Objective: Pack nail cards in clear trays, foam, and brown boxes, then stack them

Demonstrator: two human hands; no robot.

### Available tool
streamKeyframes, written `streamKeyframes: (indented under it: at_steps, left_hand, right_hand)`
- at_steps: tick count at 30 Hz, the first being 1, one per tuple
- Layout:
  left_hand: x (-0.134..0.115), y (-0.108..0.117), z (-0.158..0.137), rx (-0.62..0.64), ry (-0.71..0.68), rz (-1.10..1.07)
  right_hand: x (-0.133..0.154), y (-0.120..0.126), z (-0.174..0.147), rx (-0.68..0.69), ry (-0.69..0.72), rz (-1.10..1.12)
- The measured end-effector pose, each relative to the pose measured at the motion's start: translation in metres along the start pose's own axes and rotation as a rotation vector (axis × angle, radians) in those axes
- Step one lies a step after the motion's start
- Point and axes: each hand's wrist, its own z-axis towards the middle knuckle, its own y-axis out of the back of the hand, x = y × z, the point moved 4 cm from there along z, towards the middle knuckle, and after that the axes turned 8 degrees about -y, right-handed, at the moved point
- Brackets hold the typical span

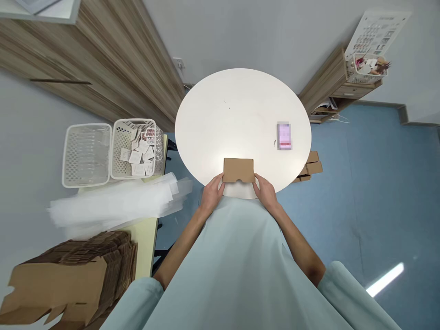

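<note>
A small brown cardboard box (238, 170) lies at the near edge of the round white table (220, 105), its lid down and a half-round notch in the near edge. My left hand (212, 192) grips the box's left end, thumb and fingers at the near left corner. At the opposite end, my right hand (265, 190) holds the near right corner the same way. A pixelated pink and purple item (284, 136) lies on the table to the right of the box.
To the left, a side table (145, 240) bears a basket of small printed cards (135, 121), a basket of clear plastic items (67, 156), white sheets (113, 204) and flat cardboard blanks (62, 282). Several folded boxes (313, 167) are beyond the table's right edge. A wooden cabinet (326, 87) stands back right.
</note>
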Motion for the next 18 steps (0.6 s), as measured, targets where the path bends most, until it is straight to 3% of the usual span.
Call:
streamKeyframes:
  at_steps: [7, 18]
  left_hand:
    - [0.013, -0.012, -0.004, 0.116, 0.170, 0.005]
    - [0.022, -0.028, -0.005, 0.057, 0.374, -0.299]
  right_hand:
    - [-0.007, -0.013, 0.005, 0.187, -0.194, -0.057]
    - [-0.018, -0.024, 0.011, 0.212, -0.173, 0.275]
